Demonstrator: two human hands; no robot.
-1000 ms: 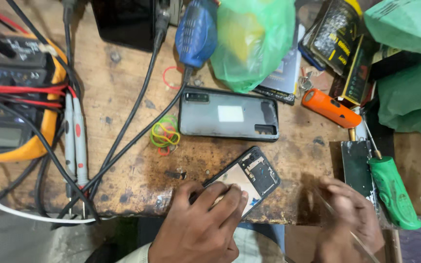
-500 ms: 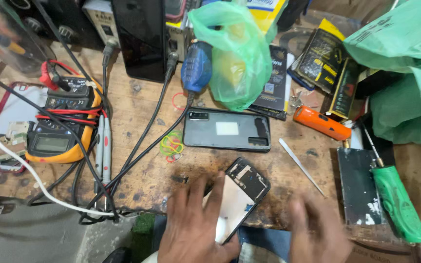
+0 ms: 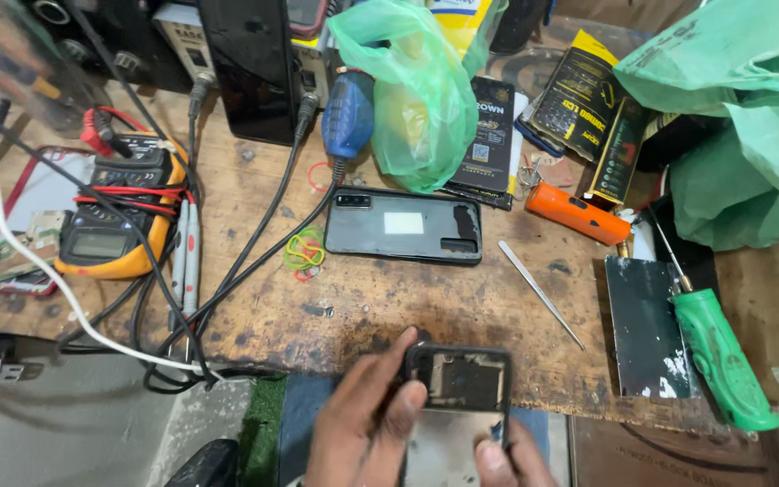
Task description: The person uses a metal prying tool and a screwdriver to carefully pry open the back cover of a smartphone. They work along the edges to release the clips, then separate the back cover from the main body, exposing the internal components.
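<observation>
Left hand [image 3: 367,424] fingers [image 3: 389,365] and right hand [image 3: 498,455] thumb clamp the opened phone [image 3: 457,397] (blurred) at the bench [image 3: 362,307] edge.

- The light was soft and even, bright enough to see everything well.
- Shadows were faint; the darkest spot lay far up and left of the left hand [image 3: 367,424].
- The left hand, the right hand [image 3: 507,455] and the opened phone [image 3: 457,397] they held looked blurry.
- The dark phone back [image 3: 405,225] above the hands shone with a pale glare.
- The green bags [image 3: 741,135] up and right of the hands looked sharp and bright.
</observation>
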